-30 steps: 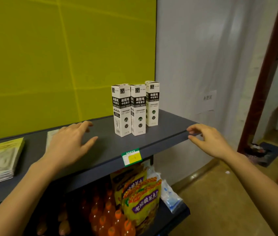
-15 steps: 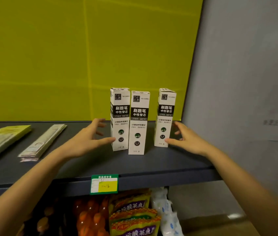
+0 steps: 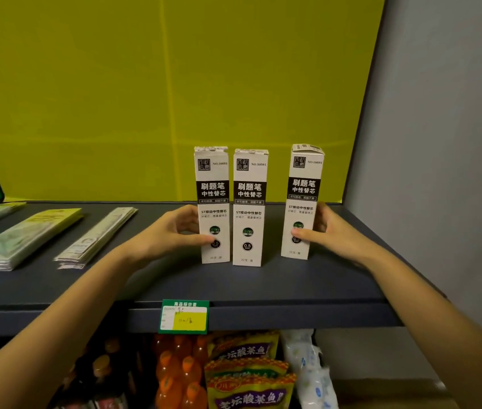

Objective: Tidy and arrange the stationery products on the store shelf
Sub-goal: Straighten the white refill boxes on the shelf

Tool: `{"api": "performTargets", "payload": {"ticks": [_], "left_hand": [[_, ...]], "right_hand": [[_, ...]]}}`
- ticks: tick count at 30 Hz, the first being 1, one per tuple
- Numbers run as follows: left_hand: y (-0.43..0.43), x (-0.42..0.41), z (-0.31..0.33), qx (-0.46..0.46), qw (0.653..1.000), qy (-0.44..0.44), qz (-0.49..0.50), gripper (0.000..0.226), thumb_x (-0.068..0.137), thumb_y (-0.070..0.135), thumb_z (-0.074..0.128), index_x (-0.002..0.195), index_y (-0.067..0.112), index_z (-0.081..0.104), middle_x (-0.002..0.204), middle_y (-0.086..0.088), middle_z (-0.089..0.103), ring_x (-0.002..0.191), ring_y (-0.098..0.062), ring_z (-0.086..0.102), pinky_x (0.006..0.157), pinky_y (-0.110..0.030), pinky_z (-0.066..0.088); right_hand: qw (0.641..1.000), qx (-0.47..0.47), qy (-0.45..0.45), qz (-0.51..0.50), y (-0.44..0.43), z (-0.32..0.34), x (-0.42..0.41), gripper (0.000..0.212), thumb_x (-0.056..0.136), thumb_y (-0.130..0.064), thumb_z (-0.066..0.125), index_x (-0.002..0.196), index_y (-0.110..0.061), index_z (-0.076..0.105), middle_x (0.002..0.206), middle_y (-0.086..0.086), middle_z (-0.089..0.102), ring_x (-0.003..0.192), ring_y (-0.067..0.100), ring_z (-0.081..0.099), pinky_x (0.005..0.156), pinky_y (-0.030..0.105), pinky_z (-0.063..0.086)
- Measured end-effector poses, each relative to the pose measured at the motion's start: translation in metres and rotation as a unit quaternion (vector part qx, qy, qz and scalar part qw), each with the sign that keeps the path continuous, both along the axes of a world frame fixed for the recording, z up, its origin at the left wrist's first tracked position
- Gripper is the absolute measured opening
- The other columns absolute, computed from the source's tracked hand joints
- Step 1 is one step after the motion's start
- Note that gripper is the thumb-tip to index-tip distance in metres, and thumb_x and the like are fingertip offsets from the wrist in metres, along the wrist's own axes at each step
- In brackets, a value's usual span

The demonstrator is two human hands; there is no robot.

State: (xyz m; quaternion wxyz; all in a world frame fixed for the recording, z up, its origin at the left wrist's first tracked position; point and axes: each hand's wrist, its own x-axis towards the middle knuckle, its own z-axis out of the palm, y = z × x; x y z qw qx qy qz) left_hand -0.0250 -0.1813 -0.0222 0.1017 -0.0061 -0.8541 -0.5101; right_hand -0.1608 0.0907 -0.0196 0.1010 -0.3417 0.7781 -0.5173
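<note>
Both grips are now closing, tighter than a moment ago
Left hand (image 3: 166, 235) is pinching left box (image 3: 212, 187) — right hand (image 3: 332, 235) is pinching right box (image 3: 305, 184), thumbs in front.

Left refill box (image 3: 211, 202), middle refill box (image 3: 248, 208), right refill box (image 3: 303, 199): each reads "NO.50091", "刷题笔 中性替芯", "ST按动中性替芯". Middle refill box also "0.5 mm". Green price tag (image 3: 184, 317) on shelf edge: "商品标价签". Snack bags (image 3: 248, 376) below: "老坛酸菜鱼".
</note>
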Motion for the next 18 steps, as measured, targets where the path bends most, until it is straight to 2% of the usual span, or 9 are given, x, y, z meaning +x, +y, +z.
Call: {"api": "performTargets", "payload": {"ticks": [3, 7, 9, 12, 16, 18], "left_hand": [[-0.004, 0.006, 0.0, 0.004, 1.0, 0.003, -0.015, 0.09, 0.046, 0.054, 0.082, 0.122, 0.016, 0.053, 0.117, -0.001, 0.067, 0.107, -0.012, 0.064, 0.091, -0.029, 0.054], [0.002, 0.007, 0.0, 0.005, 0.999, 0.006, -0.033, 0.087, 0.048, 0.052, 0.081, 0.121, 0.017, 0.053, 0.115, 0.001, 0.069, 0.104, -0.011, 0.065, 0.086, -0.018, 0.053], [0.006, 0.007, -0.001, 0.004, 0.999, 0.011, -0.032, 0.087, 0.048, 0.053, 0.081, 0.122, 0.017, 0.053, 0.114, 0.0, 0.069, 0.103, -0.011, 0.065, 0.084, -0.017, 0.053], [0.011, 0.006, -0.001, -0.004, 1.0, 0.012, -0.023, 0.083, 0.052, 0.05, 0.081, 0.123, 0.019, 0.052, 0.115, 0.001, 0.068, 0.104, -0.01, 0.065, 0.086, -0.02, 0.053], [0.018, 0.002, -0.002, -0.002, 1.0, 0.019, -0.002, 0.057, 0.071, 0.018, 0.076, 0.123, 0.016, 0.052, 0.116, 0.001, 0.067, 0.107, -0.014, 0.063, 0.096, -0.034, 0.05], [0.02, 0.001, -0.003, 0.003, 1.0, 0.027, 0.009, 0.056, 0.071, 0.015, 0.076, 0.122, 0.015, 0.053, 0.115, 0.001, 0.067, 0.106, -0.016, 0.063, 0.097, -0.038, 0.049]], "right_hand": [[1.0, -0.002, 0.006, 0.0, 0.003, -0.002, 0.006, 0.053, 0.079, -0.016, 0.068, 0.12, -0.027, 0.035, 0.116, -0.011, 0.051, 0.109, 0.007, 0.051, 0.092, 0.028, 0.044], [1.0, -0.01, 0.006, 0.009, 0.002, -0.003, 0.015, 0.053, 0.079, -0.017, 0.068, 0.119, -0.027, 0.035, 0.106, -0.02, 0.05, 0.098, -0.003, 0.052, 0.08, 0.018, 0.046], [1.0, -0.018, 0.003, 0.014, 0.0, -0.003, 0.018, 0.054, 0.079, -0.015, 0.069, 0.12, -0.027, 0.036, 0.106, -0.022, 0.052, 0.098, -0.002, 0.054, 0.079, 0.018, 0.048], [0.999, -0.035, -0.002, 0.024, -0.005, -0.005, 0.023, 0.057, 0.077, -0.015, 0.07, 0.123, -0.027, 0.038, 0.111, -0.02, 0.055, 0.103, 0.001, 0.056, 0.087, 0.023, 0.048], [0.999, -0.035, 0.002, 0.037, -0.013, -0.007, 0.026, 0.06, 0.077, -0.017, 0.071, 0.125, -0.028, 0.036, 0.122, -0.01, 0.055, 0.114, 0.008, 0.055, 0.097, 0.03, 0.047], [0.999, -0.034, -0.001, 0.042, -0.016, -0.007, 0.026, 0.061, 0.078, -0.017, 0.07, 0.126, -0.03, 0.035, 0.128, -0.007, 0.053, 0.119, 0.01, 0.052, 0.101, 0.034, 0.045]]}}
